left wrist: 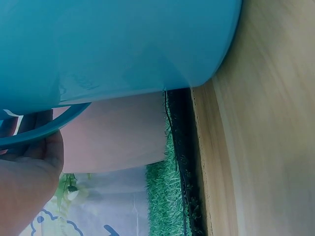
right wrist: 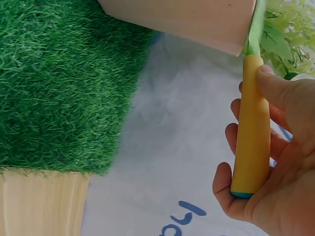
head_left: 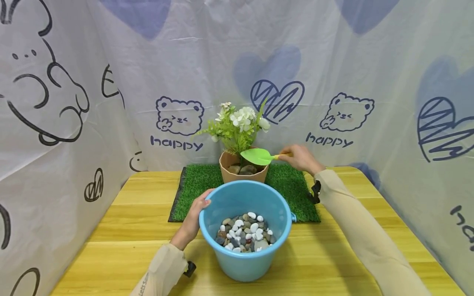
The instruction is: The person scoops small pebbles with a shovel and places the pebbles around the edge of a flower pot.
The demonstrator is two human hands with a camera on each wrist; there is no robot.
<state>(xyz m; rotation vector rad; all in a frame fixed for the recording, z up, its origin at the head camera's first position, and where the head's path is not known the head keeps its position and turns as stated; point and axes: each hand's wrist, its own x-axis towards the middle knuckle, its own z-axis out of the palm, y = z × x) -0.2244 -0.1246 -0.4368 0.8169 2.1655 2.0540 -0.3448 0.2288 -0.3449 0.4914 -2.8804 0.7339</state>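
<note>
A blue bucket (head_left: 252,263) stands on the table, with white, grey and brown pebbles (head_left: 244,232) in its bottom. My left hand (head_left: 194,216) grips its left rim; the left wrist view shows the fingers (left wrist: 37,147) at a curved blue band of the bucket. In my right hand (head_left: 301,158) is a toy trowel, its yellow handle (right wrist: 252,132) held between thumb and curled fingers. The trowel's green blade (head_left: 257,156) is over the right part of a peach flowerpot (head_left: 244,177). Stones (head_left: 247,169) lie inside the pot around a white-flowered plant (head_left: 237,127).
The flowerpot stands on a green artificial grass mat (head_left: 292,189) with a dark edge, behind the bucket. A wooden table (head_left: 122,238) lies beneath everything. White printed cloth (head_left: 207,61) hangs at the back and both sides.
</note>
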